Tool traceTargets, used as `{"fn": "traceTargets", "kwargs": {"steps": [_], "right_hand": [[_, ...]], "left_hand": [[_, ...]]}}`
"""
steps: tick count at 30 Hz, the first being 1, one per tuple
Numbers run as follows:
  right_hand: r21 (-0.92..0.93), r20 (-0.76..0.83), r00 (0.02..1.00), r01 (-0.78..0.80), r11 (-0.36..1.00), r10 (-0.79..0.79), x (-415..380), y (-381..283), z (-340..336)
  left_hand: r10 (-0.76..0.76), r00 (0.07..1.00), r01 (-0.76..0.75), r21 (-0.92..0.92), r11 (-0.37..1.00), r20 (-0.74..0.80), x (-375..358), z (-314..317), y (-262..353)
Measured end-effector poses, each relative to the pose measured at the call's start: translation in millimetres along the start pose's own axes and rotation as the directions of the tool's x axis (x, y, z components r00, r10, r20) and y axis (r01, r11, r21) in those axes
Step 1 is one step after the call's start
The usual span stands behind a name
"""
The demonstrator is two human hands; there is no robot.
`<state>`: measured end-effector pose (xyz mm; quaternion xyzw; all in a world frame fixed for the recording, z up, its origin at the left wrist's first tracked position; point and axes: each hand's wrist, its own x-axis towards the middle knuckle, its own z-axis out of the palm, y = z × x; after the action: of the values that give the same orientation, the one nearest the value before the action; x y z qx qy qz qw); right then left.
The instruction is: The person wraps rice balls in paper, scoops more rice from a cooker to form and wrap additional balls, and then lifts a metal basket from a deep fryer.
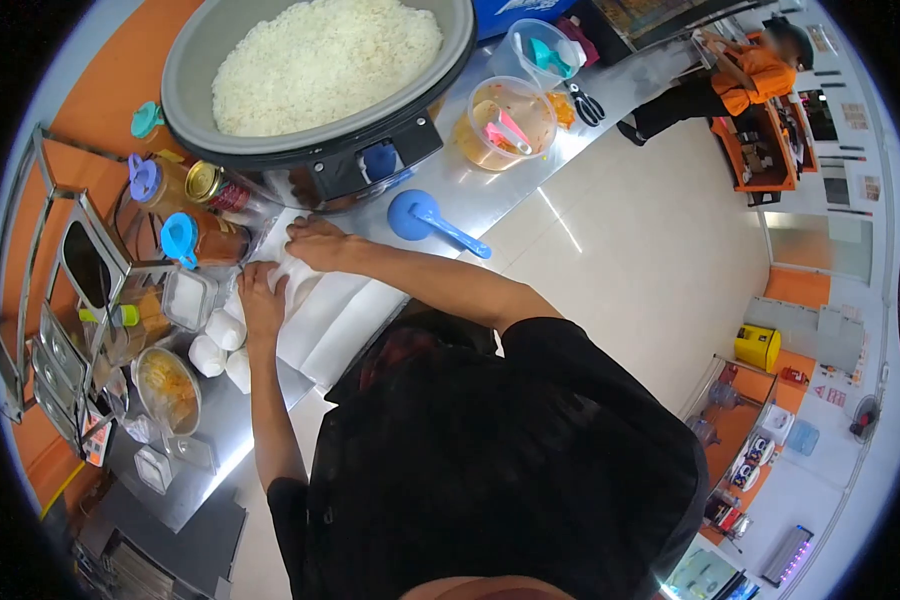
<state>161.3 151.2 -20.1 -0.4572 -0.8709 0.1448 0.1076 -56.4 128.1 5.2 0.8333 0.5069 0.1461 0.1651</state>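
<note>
White paper (288, 272) lies folded or bunched on the steel counter between my hands. My left hand (262, 297) grips the near left side of it, fingers bent over the paper. At its far edge, my right hand (315, 245) has curled fingers closed on the same paper. What is inside the paper, if anything, is hidden. More flat white sheets (335, 320) lie at the counter's edge, close to my body. Several white wrapped bundles (208, 355) sit beside my left wrist. A blue rice paddle (420, 215) rests to the right of my right hand.
A big rice cooker (320, 145) full of white rice (330, 65) stands beyond my hands. Lidded jugs (180, 238), a tin (205, 182) and a bowl of shredded food (168, 390) line the left. Tubs (505, 125) and scissors (587, 105) stand right. A person in orange (755, 80) stands farther off.
</note>
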Motion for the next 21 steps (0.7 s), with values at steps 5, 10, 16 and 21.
{"fn": "traceTargets", "kwargs": {"steps": [5,10,16,21], "right_hand": [[0.036,-0.067,0.997,0.039,0.999,-0.037,-3,0,-9],[0.011,0.08,0.996,0.042,0.999,-0.043,-5,-1,-16],[0.149,0.091,0.991,0.082,0.985,-0.097,-8,-6,-22],[0.204,-0.146,0.967,0.236,0.95,-0.209,-12,-14,-41]], "left_hand": [[-0.031,0.997,0.028,-0.039,0.999,-0.064,-7,3,9],[-0.065,0.998,0.065,0.052,0.997,-0.012,-9,1,7],[0.064,0.997,-0.062,0.054,0.997,-0.032,-7,-5,6],[0.007,1.0,-0.006,-0.082,0.997,0.008,-6,-29,27]]}}
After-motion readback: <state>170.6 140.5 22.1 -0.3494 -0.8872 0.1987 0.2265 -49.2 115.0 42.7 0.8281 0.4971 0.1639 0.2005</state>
